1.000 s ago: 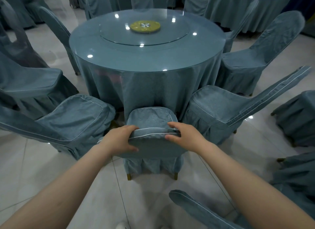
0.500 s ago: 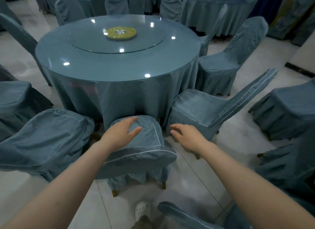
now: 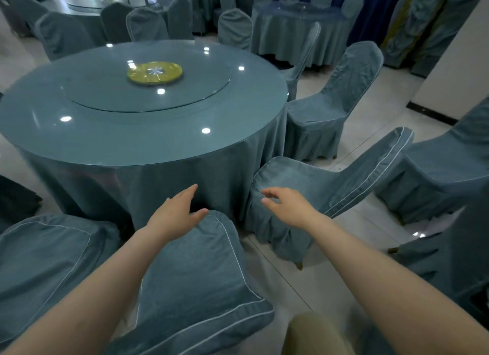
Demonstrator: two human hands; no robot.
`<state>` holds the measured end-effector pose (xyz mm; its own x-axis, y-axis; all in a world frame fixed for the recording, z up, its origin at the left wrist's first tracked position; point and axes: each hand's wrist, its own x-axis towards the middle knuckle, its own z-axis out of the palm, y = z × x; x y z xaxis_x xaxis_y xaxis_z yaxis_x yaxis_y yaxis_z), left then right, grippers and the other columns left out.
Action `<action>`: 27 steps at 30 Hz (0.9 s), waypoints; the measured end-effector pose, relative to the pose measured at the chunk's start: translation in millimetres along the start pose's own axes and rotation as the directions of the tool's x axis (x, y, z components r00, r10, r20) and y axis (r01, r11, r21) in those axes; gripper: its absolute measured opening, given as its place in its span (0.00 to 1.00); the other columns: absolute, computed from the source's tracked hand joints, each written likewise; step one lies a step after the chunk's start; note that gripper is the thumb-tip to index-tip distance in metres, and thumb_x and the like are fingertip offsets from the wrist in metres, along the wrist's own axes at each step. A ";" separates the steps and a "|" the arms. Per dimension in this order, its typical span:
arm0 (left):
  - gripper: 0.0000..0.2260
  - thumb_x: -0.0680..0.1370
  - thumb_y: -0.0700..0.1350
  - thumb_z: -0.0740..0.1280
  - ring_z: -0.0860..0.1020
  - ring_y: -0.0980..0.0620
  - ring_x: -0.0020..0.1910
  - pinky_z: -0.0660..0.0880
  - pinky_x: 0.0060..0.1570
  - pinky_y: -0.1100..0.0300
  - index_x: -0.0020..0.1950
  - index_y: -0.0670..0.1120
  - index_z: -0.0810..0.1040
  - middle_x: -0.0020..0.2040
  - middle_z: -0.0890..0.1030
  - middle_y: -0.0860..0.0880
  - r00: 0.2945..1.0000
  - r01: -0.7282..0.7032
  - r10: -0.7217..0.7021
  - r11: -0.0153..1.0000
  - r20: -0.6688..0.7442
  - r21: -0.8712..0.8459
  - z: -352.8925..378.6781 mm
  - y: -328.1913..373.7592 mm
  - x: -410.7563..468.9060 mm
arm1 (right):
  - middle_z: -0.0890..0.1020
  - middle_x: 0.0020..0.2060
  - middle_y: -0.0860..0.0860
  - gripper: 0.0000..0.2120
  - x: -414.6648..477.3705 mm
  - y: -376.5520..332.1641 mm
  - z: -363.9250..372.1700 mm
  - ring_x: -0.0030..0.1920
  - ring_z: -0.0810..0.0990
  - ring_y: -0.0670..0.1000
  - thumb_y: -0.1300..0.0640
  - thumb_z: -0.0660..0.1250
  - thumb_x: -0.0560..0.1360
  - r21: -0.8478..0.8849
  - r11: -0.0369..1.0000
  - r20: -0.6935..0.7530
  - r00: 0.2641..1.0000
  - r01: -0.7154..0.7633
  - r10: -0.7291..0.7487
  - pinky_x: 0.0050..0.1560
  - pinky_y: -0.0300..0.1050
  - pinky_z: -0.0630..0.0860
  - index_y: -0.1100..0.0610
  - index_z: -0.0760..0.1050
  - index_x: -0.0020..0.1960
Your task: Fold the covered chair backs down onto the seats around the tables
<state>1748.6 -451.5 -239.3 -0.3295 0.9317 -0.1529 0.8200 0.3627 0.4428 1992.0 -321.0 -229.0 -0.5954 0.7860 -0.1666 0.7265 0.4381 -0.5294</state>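
The round table (image 3: 143, 143) has slid left and nearer in my view since half a second ago. The folded chair (image 3: 201, 280) sits just below me against the tablecloth, its back flat on the seat. The next chair (image 3: 304, 180), to the right, has its back slanting away, off the seat. My left hand (image 3: 172, 214) has come off the folded back to its far edge, fingers straight, gripping nothing. My right hand (image 3: 288, 206) has moved over the next chair's seat front, fingers loosely spread, empty. A yellow disc (image 3: 154, 73) lies on the table's glass turntable (image 3: 201, 90).
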 end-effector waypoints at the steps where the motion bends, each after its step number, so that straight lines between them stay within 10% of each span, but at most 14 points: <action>1: 0.33 0.78 0.57 0.62 0.62 0.51 0.73 0.53 0.74 0.50 0.77 0.50 0.51 0.76 0.60 0.50 1.000 -0.001 0.001 1.000 0.003 0.006 -0.3 0.0 3.9 | 0.76 0.65 0.48 0.20 4.3 -0.6 -2.1 0.65 0.73 0.50 0.48 0.60 0.79 0.001 1.000 0.005 1.000 0.002 -0.002 0.66 0.45 0.68 0.53 0.71 0.69; 27: 0.34 0.78 0.57 0.62 0.58 0.49 0.75 0.52 0.74 0.50 0.78 0.51 0.49 0.77 0.58 0.50 0.983 0.182 -0.182 0.982 0.018 -0.050 82.3 176.7 199.6 | 0.74 0.67 0.49 0.22 175.5 186.2 -156.6 0.67 0.71 0.51 0.46 0.61 0.78 -0.114 0.963 0.193 0.956 0.246 -0.222 0.66 0.45 0.67 0.53 0.69 0.70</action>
<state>1866.2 -199.7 -264.2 -0.4645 0.8506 -0.2466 0.7218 0.5249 0.4510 2076.5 -33.2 -226.6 -0.7962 0.5702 -0.2023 0.5919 0.6649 -0.4557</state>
